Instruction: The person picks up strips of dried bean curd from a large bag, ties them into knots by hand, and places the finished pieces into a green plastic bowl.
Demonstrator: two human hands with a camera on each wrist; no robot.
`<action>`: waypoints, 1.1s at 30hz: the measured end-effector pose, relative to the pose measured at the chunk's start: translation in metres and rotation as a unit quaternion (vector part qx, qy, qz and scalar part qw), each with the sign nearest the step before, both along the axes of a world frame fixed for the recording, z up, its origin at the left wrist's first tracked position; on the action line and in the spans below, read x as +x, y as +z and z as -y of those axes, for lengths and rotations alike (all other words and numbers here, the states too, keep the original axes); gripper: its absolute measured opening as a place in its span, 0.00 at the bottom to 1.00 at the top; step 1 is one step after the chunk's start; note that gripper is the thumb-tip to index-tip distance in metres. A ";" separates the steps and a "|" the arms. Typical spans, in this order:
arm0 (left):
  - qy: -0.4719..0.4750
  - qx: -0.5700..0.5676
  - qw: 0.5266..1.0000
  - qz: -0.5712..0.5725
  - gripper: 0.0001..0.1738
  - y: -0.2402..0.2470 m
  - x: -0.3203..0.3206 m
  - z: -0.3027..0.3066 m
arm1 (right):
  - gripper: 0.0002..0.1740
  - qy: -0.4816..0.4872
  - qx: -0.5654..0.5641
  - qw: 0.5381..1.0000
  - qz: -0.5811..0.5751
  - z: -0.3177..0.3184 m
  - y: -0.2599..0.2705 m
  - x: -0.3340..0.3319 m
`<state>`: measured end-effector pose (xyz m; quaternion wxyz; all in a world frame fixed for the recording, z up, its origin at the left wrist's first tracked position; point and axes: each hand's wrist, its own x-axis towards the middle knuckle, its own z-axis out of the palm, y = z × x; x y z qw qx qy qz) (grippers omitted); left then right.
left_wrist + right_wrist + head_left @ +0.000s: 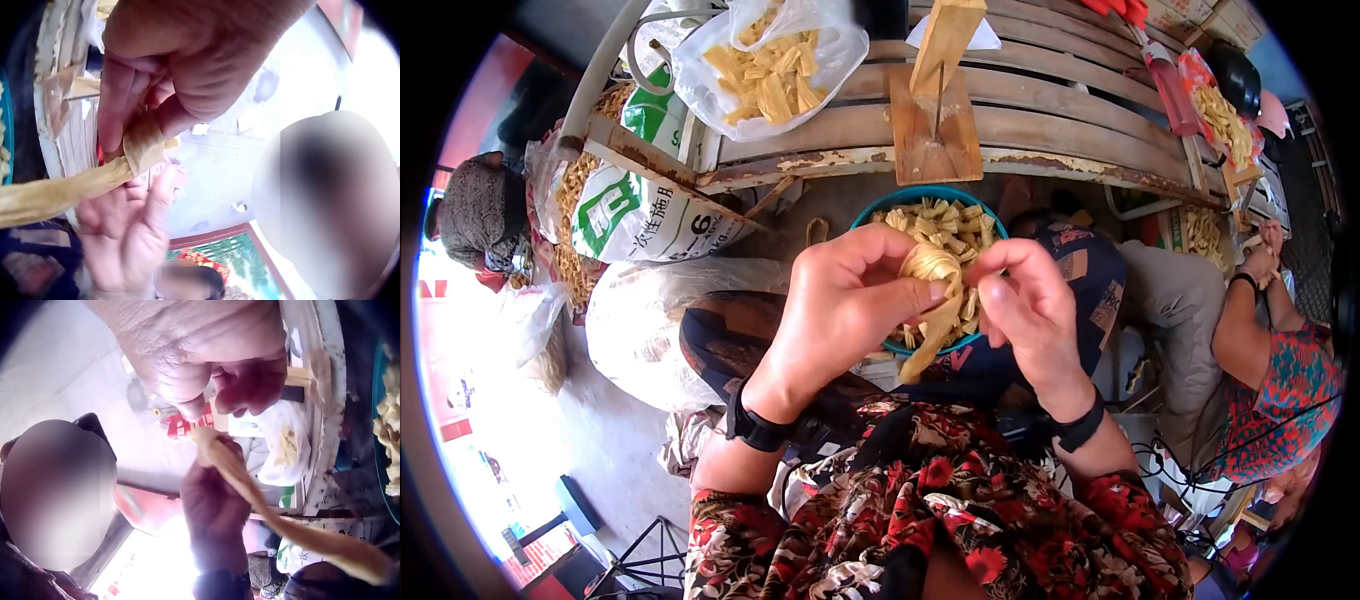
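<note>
My left hand pinches a soft, flat yellow strip between thumb and fingers. Part of the strip is wound into a loop at the fingertips, and a long tail hangs from it. In the left wrist view the wound band lies beneath the left fingers. My right hand is just right of the loop, thumb and forefinger apart; the right wrist view shows a gap between its fingertips and the strip. Below both hands, a teal basin holds many small yellow knotted bundles.
A slatted bench stands ahead, bearing a wooden block with an upright post and a plastic bag of yellow pieces. White printed sacks lean at the left. Another person sits at the right.
</note>
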<state>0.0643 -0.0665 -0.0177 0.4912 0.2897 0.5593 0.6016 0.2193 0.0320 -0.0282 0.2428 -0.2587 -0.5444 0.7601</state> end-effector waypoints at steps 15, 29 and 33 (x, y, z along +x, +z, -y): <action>-0.158 -0.054 0.916 0.365 0.17 -0.007 0.011 0.009 | 0.30 0.122 -0.111 0.986 0.001 -0.007 0.022 0.009; -0.068 -0.043 0.986 0.146 0.08 -0.001 -0.013 0.024 | 0.17 0.089 -0.020 0.995 0.041 -0.003 0.026 0.036; -0.037 -0.052 0.997 0.037 0.08 -0.001 -0.014 0.020 | 0.24 0.181 0.005 0.981 0.075 -0.029 0.019 0.030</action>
